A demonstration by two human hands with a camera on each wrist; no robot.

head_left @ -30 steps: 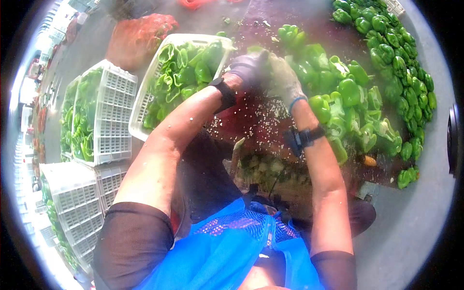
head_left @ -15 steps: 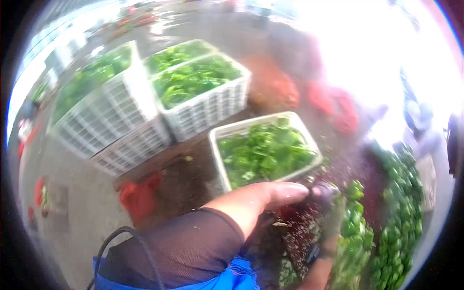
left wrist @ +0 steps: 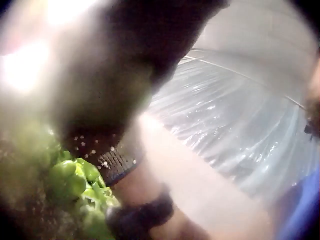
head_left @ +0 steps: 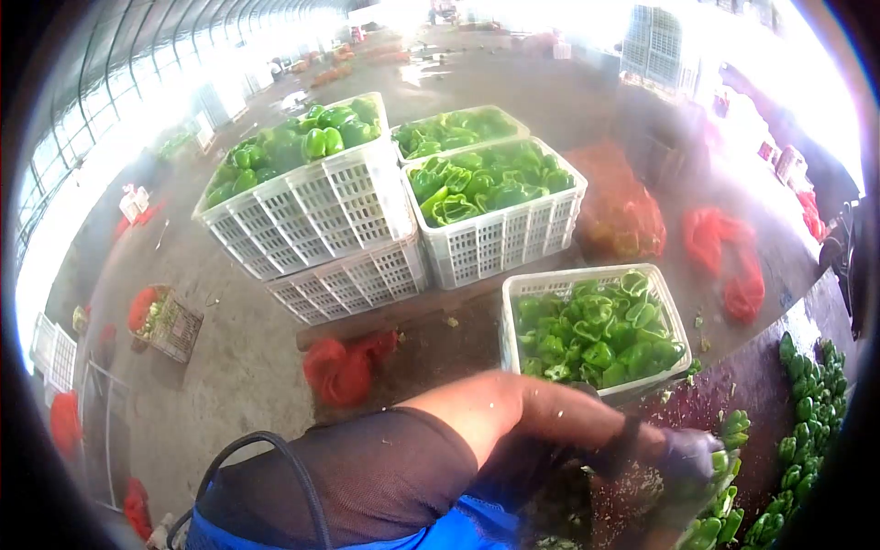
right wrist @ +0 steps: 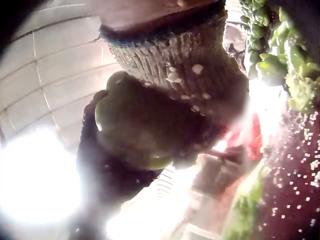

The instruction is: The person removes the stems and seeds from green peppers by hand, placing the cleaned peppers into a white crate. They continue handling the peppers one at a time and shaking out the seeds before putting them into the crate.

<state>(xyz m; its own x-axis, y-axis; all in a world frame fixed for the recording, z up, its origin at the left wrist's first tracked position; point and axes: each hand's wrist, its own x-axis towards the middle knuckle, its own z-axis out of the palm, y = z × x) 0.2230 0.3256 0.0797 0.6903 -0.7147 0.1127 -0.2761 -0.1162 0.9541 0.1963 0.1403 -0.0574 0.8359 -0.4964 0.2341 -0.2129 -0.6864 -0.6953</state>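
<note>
Crate (head_left: 510,325) of cut peppers stands left of the left hand (head_left: 687,456) in head view, forearm crossing close to its near corner. Hand is blurred, can't read the grip from here. Halves (head_left: 708,532) lie just beside it, whole peppers (head_left: 805,412) in a row past them. Well left of the hand: stacked crates (head_left: 339,215) plus two more (head_left: 500,252) side by side, all loaded. Sack (head_left: 623,202) and red net (head_left: 744,295) on the floor beyond the near crate; second net (head_left: 344,367) near the upper arm.

Left wrist view: left hand is a dark blur up top. Right hand (left wrist: 107,157) is below it, glove flecked with white bits, halves right beside.

Right wrist view: pepper (right wrist: 140,122) sits between both hands. Left hand's dark glove is curled round its far side, clamped on. Right hand's glove is up against it; fingers in shadow, can't tell. Dark red surface (right wrist: 295,170) off to the side, speckled white.
</note>
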